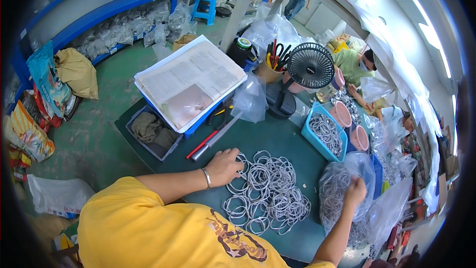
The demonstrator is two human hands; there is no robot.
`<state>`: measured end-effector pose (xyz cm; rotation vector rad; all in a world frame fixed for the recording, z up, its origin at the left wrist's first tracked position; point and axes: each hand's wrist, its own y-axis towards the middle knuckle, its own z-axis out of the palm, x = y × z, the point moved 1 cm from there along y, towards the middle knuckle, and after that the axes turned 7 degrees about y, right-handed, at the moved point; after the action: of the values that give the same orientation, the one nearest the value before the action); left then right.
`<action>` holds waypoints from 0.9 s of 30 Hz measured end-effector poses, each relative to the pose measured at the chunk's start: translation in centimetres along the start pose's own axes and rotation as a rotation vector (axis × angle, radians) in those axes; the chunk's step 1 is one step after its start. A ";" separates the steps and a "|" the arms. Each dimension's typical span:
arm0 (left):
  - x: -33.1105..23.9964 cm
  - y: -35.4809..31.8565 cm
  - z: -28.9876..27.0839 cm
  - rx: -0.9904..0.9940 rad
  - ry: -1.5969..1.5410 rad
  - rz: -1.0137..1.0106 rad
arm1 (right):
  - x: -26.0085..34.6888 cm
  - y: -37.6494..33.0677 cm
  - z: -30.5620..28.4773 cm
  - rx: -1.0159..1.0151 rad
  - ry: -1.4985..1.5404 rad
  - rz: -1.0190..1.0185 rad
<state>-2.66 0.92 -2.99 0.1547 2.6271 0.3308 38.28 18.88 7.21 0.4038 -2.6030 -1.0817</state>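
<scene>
A loose pile of thin grey rings (277, 193) lies on the dark green table in front of me. My left hand (225, 168), with a silver bangle at the wrist, is at the pile's upper left edge, its fingers curled round the rim of a ring. To the right of the pile stands a clear plastic bag (333, 188) filled with more such rings. My right hand (355, 192) is closed at the bag's right side, gripping its plastic; its fingertips are partly hidden.
A turquoise basket (306, 130) of grey rings stands beyond the bag, near pink bowls (359, 138). A black fan (311, 65), a stack of papers (191, 82), a red pen (202, 144) and a grey bin (153, 136) line the far side. Co-workers (354, 67) sit at the right.
</scene>
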 end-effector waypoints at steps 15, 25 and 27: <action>-1.9 -0.2 -1.2 -0.316 -0.311 0.137 | 17.9 -8.2 -1.3 0.302 0.748 -0.122; -4.4 0.4 -2.7 -0.309 -0.685 0.119 | 23.3 -10.5 1.4 0.520 1.001 -0.057; -4.3 0.9 -2.6 -0.253 -0.614 0.178 | 22.8 -11.0 1.7 0.531 0.979 -0.078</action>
<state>-0.15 0.52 1.42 0.3446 1.9523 0.5705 18.29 4.20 1.71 0.8816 -1.9107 -0.0758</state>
